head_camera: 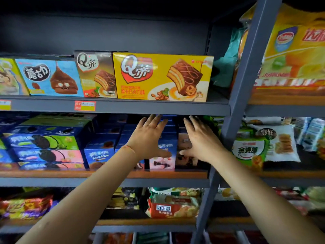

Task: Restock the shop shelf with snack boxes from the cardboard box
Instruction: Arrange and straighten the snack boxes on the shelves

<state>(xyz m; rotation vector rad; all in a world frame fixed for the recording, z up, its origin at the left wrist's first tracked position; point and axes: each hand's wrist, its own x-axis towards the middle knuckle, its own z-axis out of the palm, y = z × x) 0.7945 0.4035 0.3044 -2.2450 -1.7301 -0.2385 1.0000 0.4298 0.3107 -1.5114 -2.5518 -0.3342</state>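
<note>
Yellow cake box point(162, 77) sits at twelve o'clock; your left hand point(149, 136) and right hand point(200, 140) lie flat, fingers spread, on the blue snack boxes point(164, 148), gripping nothing.

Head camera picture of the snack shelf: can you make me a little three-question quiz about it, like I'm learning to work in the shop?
1. True or false: the left hand grips a snack box lifted clear of the shelf.
2. Which box stands directly above the hands? A) the yellow cake box B) a green crisp bag C) a red biscuit pack
3. Fill in: the right hand rests with straight fingers against a ____ box on the middle shelf.

Key
1. False: both hands lie flat with spread fingers against upright boxes; the left is on a blue box.
2. A
3. brown
</note>
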